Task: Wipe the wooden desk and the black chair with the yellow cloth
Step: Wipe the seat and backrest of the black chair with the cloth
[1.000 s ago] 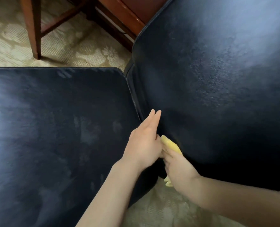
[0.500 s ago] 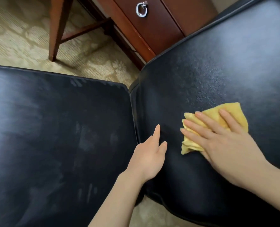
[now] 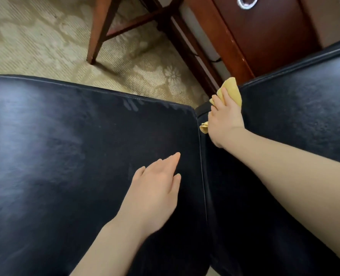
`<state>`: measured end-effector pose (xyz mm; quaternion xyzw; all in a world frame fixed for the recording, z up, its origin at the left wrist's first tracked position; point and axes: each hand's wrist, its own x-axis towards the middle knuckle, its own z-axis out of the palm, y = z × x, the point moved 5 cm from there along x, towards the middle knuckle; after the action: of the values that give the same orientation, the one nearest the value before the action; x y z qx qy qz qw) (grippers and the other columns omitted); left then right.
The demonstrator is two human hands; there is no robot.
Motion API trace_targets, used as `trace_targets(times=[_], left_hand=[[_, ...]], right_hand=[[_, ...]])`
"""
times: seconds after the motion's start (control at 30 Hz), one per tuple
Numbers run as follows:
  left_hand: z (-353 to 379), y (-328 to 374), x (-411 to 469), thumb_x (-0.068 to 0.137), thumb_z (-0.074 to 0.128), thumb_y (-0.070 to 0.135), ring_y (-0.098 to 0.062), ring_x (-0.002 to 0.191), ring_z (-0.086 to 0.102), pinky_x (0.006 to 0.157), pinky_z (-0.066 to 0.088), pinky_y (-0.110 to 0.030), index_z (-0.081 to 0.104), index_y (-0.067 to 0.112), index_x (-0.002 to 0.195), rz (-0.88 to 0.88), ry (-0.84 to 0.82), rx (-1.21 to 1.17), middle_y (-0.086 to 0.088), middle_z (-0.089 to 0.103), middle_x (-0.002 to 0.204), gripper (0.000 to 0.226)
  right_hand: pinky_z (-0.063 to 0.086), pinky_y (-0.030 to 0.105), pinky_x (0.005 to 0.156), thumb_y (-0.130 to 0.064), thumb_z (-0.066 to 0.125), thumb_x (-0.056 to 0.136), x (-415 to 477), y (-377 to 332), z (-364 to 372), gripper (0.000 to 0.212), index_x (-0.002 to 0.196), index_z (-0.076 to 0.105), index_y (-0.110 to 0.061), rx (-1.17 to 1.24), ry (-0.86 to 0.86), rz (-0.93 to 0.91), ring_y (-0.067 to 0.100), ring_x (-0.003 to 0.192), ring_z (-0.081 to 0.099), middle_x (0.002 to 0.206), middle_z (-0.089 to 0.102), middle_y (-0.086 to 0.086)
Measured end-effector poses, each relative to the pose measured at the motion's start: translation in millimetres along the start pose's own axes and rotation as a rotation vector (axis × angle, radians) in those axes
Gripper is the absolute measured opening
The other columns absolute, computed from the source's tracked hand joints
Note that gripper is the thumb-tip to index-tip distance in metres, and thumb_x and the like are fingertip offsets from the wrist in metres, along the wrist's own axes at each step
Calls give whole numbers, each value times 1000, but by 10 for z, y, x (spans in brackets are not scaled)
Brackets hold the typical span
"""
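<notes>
The black chair fills most of the view: its seat (image 3: 65, 166) on the left and its backrest (image 3: 304, 120) on the right, with faint smears on the leather. My right hand (image 3: 223, 118) presses the yellow cloth (image 3: 231, 89) against the backrest's upper left corner, by the gap between seat and back. Its fingers lie flat over the cloth. My left hand (image 3: 155, 188) rests flat on the seat near its right edge and holds nothing. The wooden desk (image 3: 264, 32) stands behind the chair at the top right, showing a drawer with a metal ring pull (image 3: 246, 2).
A patterned beige carpet (image 3: 45, 40) covers the floor beyond the chair. A desk leg (image 3: 99, 36) and a crossbar (image 3: 137, 22) stand on it at the top centre. A dark cable (image 3: 214, 60) hangs beside the desk.
My right hand has slid the cloth up and left across the backrest to its corner. My left hand has moved from the backrest's base onto the seat.
</notes>
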<state>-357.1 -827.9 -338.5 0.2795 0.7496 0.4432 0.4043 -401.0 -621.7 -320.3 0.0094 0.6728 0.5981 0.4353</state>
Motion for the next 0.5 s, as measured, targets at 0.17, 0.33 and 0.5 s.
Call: trace_targets(times=[0.17, 0.33, 0.5], left_hand=[[113, -192, 25, 103, 23, 34, -1, 143, 13, 116, 14, -29, 13, 36, 150, 26, -66, 100, 21, 23, 153, 47], [147, -294, 63, 103, 22, 32, 0, 144, 9, 117, 11, -28, 13, 35, 150, 45, -75, 147, 21, 20, 154, 48], [289, -157, 54, 103, 25, 29, -3, 145, 7, 117, 13, -30, 11, 31, 152, 54, -92, 135, 15, 11, 158, 50]], right_hand=[[-19, 62, 106, -62, 21, 93, 403, -464, 162, 76, 152, 5, -18, -61, -85, 15, 37, 145, -8, 159, 0, 9], [-17, 57, 109, -47, 13, 100, 354, -743, 236, 66, 151, -4, -9, -51, 0, -26, 35, 145, -11, 159, -9, 11], [-33, 70, 77, -61, 13, 95, -101, -1145, 455, 70, 151, 0, -21, -197, -39, -192, 39, 143, -16, 159, -9, 9]])
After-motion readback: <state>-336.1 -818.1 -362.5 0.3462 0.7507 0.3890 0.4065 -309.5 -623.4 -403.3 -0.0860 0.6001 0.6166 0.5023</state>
